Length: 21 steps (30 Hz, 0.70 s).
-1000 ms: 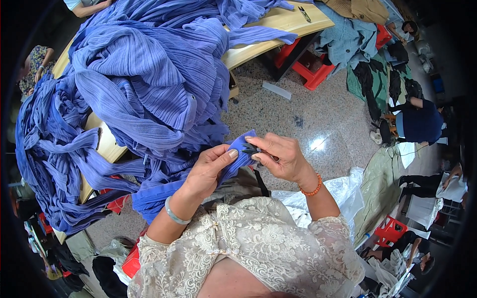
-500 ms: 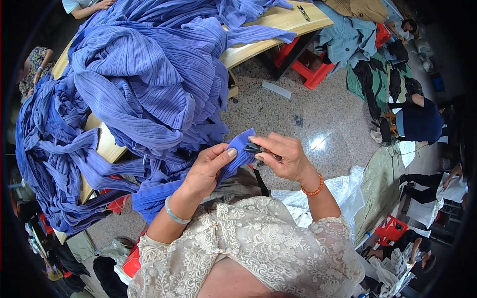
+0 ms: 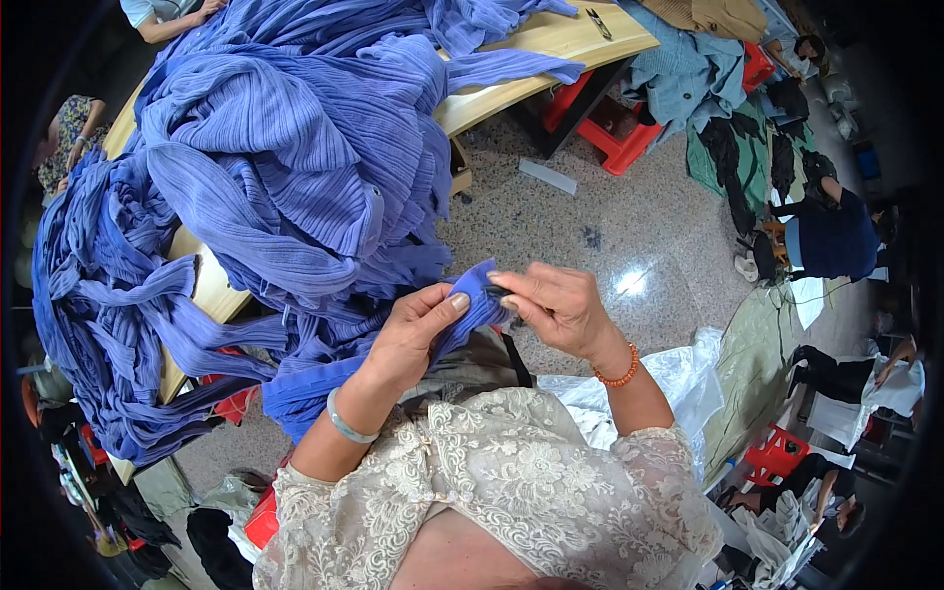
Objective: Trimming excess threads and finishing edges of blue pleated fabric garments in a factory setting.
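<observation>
1 left hand (image 3: 411, 334) and 1 right hand (image 3: 559, 305), 2 in all; 1 blue cloth piece (image 3: 470, 313) and 1 dark tool (image 3: 498, 292) there. 1 pale bangle (image 3: 345, 427) left, 1 orange bracelet (image 3: 620, 368) right. 1 pair of snips (image 3: 599, 25) far. Heaped blue garments (image 3: 275, 147) cannot be counted.

A: Spotted the blue-violet cloth (image 3: 475, 313)?
B: Yes: finely ribbed, with a smoother band (image 3: 480, 274) at the far end. Pinched up around mid-scene, slanting down toward the near left and partly hidden lower down.
A: Noticed the small dark tool (image 3: 498, 292) too?
B: Yes: held at the right of the cloth, mostly covered, reduced to a dark sliver. Touching the cloth or just beside it, hard to say.
</observation>
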Each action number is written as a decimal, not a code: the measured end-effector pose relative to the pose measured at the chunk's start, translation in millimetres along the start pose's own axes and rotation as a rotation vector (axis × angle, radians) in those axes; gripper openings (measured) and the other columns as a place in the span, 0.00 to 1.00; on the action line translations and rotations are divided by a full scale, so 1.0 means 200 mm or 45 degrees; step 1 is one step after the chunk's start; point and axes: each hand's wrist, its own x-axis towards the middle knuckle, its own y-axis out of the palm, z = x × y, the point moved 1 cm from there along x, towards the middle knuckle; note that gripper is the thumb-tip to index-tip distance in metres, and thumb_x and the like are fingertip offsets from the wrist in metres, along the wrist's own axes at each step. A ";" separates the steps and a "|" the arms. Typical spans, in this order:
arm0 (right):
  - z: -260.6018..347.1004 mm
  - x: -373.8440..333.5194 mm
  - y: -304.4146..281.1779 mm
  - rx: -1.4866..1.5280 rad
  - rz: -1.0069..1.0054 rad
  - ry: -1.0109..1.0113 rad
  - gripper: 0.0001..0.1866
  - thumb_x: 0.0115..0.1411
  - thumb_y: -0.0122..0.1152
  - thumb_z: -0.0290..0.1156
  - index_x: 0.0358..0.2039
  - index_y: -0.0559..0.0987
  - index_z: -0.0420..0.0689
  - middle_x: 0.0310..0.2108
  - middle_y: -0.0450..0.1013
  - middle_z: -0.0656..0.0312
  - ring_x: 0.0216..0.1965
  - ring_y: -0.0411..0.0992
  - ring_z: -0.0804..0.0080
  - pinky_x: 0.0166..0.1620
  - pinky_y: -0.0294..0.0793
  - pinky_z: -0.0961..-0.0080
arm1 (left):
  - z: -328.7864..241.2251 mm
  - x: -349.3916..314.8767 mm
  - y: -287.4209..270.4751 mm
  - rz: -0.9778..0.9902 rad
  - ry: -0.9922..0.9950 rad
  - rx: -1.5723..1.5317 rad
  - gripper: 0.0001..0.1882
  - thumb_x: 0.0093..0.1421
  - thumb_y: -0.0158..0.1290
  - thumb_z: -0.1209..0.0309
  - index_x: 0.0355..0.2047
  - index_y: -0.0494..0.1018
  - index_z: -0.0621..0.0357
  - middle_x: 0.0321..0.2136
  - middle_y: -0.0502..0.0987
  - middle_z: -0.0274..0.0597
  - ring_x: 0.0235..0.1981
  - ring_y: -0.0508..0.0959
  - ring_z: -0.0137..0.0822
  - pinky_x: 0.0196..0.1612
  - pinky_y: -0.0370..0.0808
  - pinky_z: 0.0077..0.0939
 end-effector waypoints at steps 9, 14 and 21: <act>0.05 -0.02 0.01 0.285 -0.044 0.331 0.19 0.48 0.70 0.29 0.41 0.78 0.40 0.22 0.69 0.68 0.20 0.61 0.85 0.22 0.59 0.86 | 0.02 0.01 -0.03 -0.060 -0.017 -0.022 0.13 0.64 0.49 0.65 0.39 0.74 0.63 0.33 0.78 0.35 0.33 0.74 0.20 0.37 0.70 0.14; 0.04 -0.02 0.09 0.148 -0.155 0.233 0.12 0.47 0.68 0.22 0.34 0.79 0.41 0.21 0.71 0.66 0.19 0.63 0.84 0.21 0.59 0.85 | 0.00 0.00 0.00 -0.076 0.022 0.120 0.14 0.64 0.50 0.64 0.39 0.75 0.64 0.32 0.77 0.34 0.31 0.73 0.20 0.36 0.69 0.14; -0.13 -0.03 -0.01 0.418 -0.391 0.686 0.10 0.58 0.61 0.28 0.39 0.76 0.38 0.20 0.64 0.77 0.20 0.56 0.92 0.21 0.53 0.90 | -0.02 0.00 0.01 -0.046 0.054 0.049 0.12 0.63 0.51 0.66 0.39 0.75 0.63 0.31 0.78 0.33 0.30 0.74 0.20 0.34 0.69 0.13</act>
